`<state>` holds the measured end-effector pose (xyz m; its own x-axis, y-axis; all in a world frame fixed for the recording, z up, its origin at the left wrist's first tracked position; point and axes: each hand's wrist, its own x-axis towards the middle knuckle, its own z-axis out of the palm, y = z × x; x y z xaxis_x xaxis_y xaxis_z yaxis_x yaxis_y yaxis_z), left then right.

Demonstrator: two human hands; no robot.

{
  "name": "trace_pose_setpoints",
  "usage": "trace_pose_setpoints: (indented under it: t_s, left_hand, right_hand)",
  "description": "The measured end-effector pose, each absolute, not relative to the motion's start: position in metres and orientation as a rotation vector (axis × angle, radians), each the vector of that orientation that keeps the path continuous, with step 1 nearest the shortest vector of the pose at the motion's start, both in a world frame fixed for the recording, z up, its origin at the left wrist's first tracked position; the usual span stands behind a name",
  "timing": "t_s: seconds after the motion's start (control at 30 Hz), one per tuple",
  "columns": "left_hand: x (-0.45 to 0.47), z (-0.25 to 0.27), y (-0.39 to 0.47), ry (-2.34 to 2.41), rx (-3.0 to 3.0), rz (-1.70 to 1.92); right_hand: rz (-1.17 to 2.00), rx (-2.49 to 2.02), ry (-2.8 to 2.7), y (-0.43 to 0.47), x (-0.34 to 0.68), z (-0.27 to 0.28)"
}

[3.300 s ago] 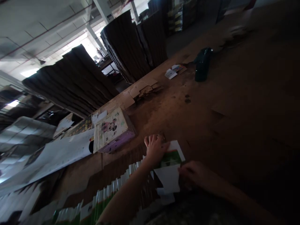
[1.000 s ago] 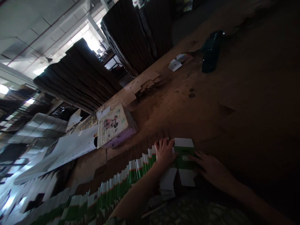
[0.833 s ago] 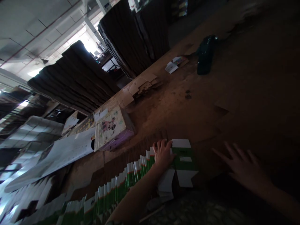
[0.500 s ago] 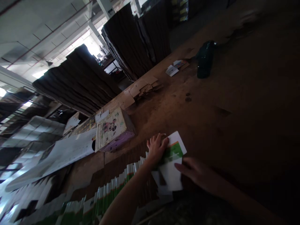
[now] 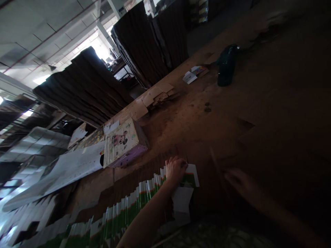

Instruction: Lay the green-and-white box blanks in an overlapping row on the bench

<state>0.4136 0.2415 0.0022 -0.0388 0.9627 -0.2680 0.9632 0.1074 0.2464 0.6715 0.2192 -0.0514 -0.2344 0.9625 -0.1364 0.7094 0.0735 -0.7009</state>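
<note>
Where the left hand's grip (image 5: 176, 169) bends over the left side of a green-and-white carton (image 5: 190, 178), which extends rightward beyond it at the right end of the carton row (image 5: 124, 206), pinching is unclear; the right hand's grip (image 5: 240, 181) is too blurred to tell.

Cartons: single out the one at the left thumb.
The carton at the right end of the row, its white corner jutting past the left hand; the others show mostly edges.
</note>
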Motion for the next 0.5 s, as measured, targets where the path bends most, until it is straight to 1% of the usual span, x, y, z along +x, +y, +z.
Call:
trace_pose_setpoints:
  t_s: [0.1,0.23,0.37,0.5]
  left_hand:
    - [0.413,0.000,0.241,2.032,1.887,0.023]
    - [0.414,-0.005,0.238,2.038,1.926,0.008]
    - [0.423,-0.010,0.233,1.990,2.056,0.049]
    - [0.433,-0.013,0.231,1.934,2.120,-0.040]
  right_hand:
    - [1.012,-1.431,-2.221,0.200,0.631,-0.069]
    - [0.876,-1.463,-2.334,0.184,0.617,-0.095]
    - [0.781,-1.464,-2.404,0.188,0.619,-0.094]
    - [0.666,-1.481,-2.505,0.200,0.656,-0.096]
